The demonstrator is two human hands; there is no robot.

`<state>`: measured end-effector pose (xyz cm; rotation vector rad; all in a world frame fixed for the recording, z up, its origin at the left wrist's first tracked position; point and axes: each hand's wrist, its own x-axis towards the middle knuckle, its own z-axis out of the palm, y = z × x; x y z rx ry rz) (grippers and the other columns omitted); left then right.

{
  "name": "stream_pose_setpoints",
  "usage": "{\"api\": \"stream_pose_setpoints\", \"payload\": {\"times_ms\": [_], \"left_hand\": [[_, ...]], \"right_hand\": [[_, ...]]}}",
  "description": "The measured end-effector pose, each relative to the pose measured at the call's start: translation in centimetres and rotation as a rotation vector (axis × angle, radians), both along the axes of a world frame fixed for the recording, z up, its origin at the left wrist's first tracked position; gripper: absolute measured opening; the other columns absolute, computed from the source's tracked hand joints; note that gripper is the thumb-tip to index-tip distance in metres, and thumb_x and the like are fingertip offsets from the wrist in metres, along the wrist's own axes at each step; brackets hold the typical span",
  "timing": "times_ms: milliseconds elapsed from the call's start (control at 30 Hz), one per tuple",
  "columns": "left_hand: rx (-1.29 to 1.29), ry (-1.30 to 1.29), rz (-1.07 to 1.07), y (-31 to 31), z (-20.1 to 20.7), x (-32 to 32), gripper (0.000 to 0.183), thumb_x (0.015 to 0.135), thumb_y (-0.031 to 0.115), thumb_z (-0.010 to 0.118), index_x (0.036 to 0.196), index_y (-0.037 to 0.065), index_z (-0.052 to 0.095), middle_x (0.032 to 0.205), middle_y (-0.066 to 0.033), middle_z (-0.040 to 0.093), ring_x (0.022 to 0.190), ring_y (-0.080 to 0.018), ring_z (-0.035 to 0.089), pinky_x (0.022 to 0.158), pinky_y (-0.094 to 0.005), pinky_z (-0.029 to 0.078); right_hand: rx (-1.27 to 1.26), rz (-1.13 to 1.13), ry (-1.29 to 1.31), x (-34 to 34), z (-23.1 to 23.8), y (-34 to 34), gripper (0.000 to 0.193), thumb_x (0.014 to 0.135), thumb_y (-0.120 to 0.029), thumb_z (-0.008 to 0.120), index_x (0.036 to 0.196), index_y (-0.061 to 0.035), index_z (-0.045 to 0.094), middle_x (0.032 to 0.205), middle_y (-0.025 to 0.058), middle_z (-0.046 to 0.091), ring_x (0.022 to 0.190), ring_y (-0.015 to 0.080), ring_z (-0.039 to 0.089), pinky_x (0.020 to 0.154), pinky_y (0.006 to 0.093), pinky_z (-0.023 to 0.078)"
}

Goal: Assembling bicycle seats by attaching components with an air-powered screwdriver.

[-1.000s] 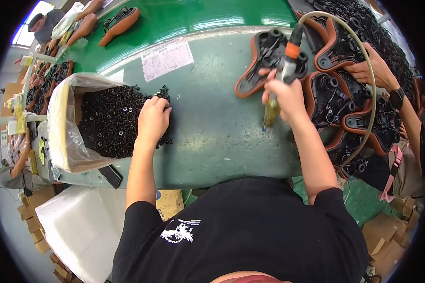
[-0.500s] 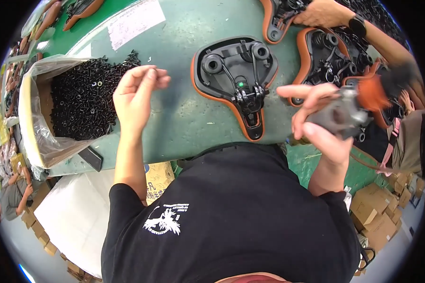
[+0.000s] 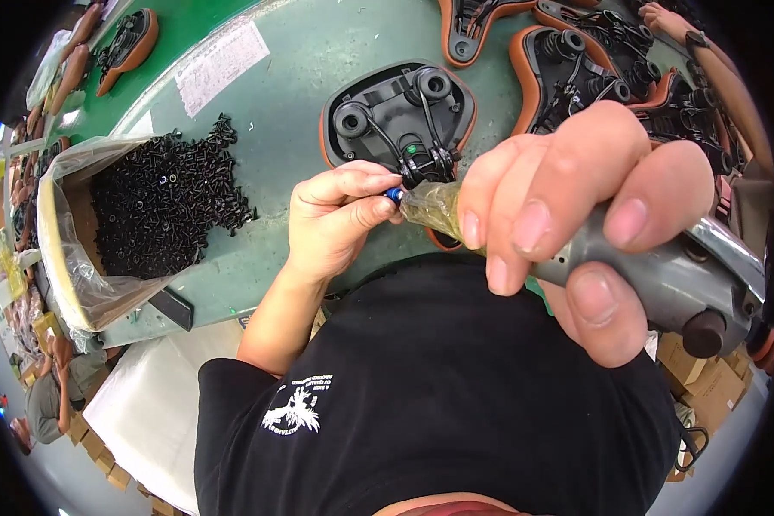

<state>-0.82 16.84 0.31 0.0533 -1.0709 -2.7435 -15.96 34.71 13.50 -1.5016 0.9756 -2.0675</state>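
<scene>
My left hand [image 3: 340,211] pinches a small blue piece [image 3: 394,195] at the tip of a power screwdriver; whether a screw is between the fingertips cannot be made out. Wrapped round the grey body of that power screwdriver [image 3: 589,245] is my right hand [image 3: 568,198], large and close to the camera. The tool's nose, wound in yellowish clear film, points left toward my left fingers. Behind both hands, an upside-down bicycle saddle [image 3: 377,93] with black underside, two coil springs and orange-brown edge lies on the bench. The hands and tool hide its narrow end in part.
A plastic-lined box [image 3: 64,249] at the left spills black screws [image 3: 163,206] onto the green bench [image 3: 292,86]. A paper sheet [image 3: 222,67] and a flat black object [image 3: 172,308] lie nearby. More saddles [image 3: 525,73] crowd the far right, beside another person's arm [image 3: 727,95].
My left hand has moved right from beside the screws to the tool's tip and closed there. My right hand has swung the screwdriver round and nearer, nose to the left. The other person's hand has drawn away right.
</scene>
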Motion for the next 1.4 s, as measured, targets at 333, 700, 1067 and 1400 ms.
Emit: {"api": "stream_pose_setpoints", "payload": {"times_ms": [333,700,1067,1400], "left_hand": [[0.008,-0.040,-0.165,-1.2,0.4,-0.7,0.034,0.105,0.018,0.065,0.127,-0.008,0.067,0.115,-0.0191,0.071,0.093,-0.0276,0.071,0.085,-0.0376,0.058],[-1.007,-0.132,0.529,-3.4,-5.6,-5.8,0.038,0.082,0.012,0.087,0.113,-0.003,0.070,0.137,-0.0219,0.066,0.131,-0.0348,0.060,0.111,-0.0431,0.047],[-1.040,-0.006,0.679,-3.2,-7.5,-6.4,0.032,0.073,0.009,0.080,0.103,-0.001,0.075,0.113,-0.0156,0.077,0.119,-0.0390,0.069,0.109,-0.0483,0.051],[-1.100,-0.040,0.794,-3.2,-6.7,-6.0,0.036,0.074,0.023,0.088,0.102,0.003,0.076,0.109,-0.0127,0.078,0.116,-0.0357,0.072,0.104,-0.0440,0.056]], "right_hand": [[-0.020,0.069,0.036,0.0,0.2,-1.4,0.036,0.097,-0.006,0.064,0.129,-0.0123,0.048,0.113,0.0123,0.062,0.078,0.0192,0.069,0.073,0.0405,0.058],[0.059,-0.083,0.306,-1.9,-1.9,-1.5,0.041,0.098,-0.003,0.052,0.137,-0.0114,0.045,0.122,0.0206,0.057,0.081,0.0206,0.065,0.080,0.0466,0.055],[0.205,-0.151,0.255,-0.2,-3.1,-6.0,0.035,0.096,0.004,0.056,0.127,-0.0089,0.047,0.116,0.0219,0.060,0.084,0.0245,0.065,0.090,0.0517,0.055],[0.336,-0.151,0.477,0.0,-4.9,-9.9,0.025,0.093,0.007,0.060,0.112,-0.0048,0.049,0.097,0.0189,0.065,0.080,0.0234,0.067,0.083,0.0449,0.059]]}}
